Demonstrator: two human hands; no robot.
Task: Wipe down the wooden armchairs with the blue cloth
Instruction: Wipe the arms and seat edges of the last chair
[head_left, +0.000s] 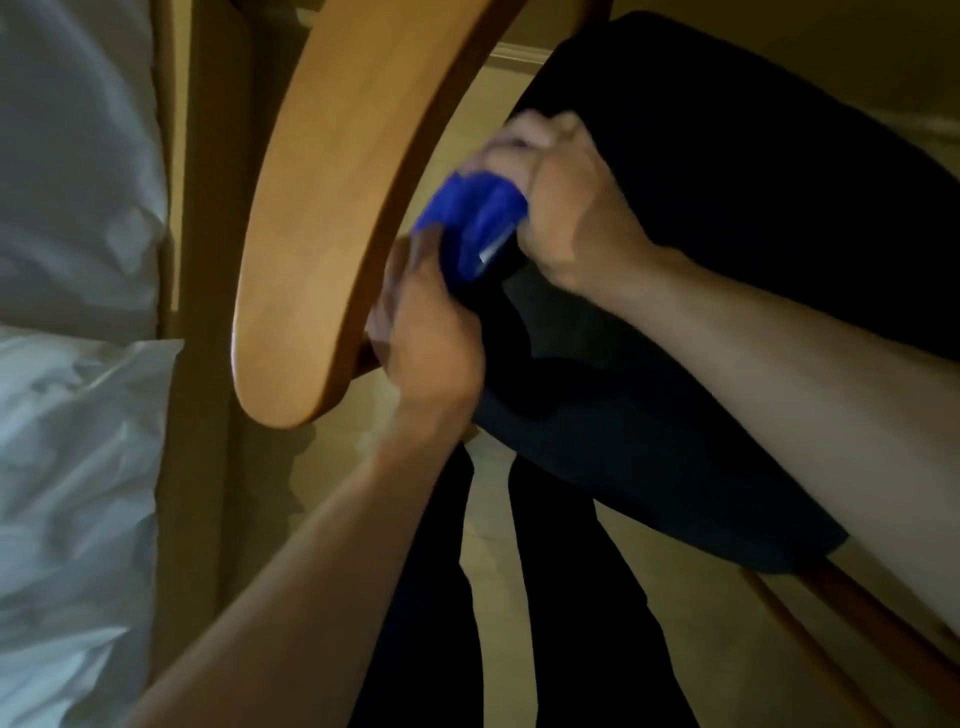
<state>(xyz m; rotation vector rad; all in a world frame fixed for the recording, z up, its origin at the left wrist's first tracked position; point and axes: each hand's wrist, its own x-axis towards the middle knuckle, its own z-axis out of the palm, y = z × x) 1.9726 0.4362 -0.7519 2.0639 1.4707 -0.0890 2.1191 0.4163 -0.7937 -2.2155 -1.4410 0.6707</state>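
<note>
Blue cloth — bunched between left hand and right hand.

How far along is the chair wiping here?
Nothing shows as finished; wiped wood looks no different. In hand: both the left hand and right hand grip the bunched blue cloth beside the wooden armrest. Left to do: the armrest's broad top, which the cloth isn't touching, and other chairs out of view.

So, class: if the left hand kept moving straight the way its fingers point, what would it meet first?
Probably the bunched blue cloth, already at the left hand's fingertips beside the curved wooden armrest; blur leaves depth uncertain.
</note>
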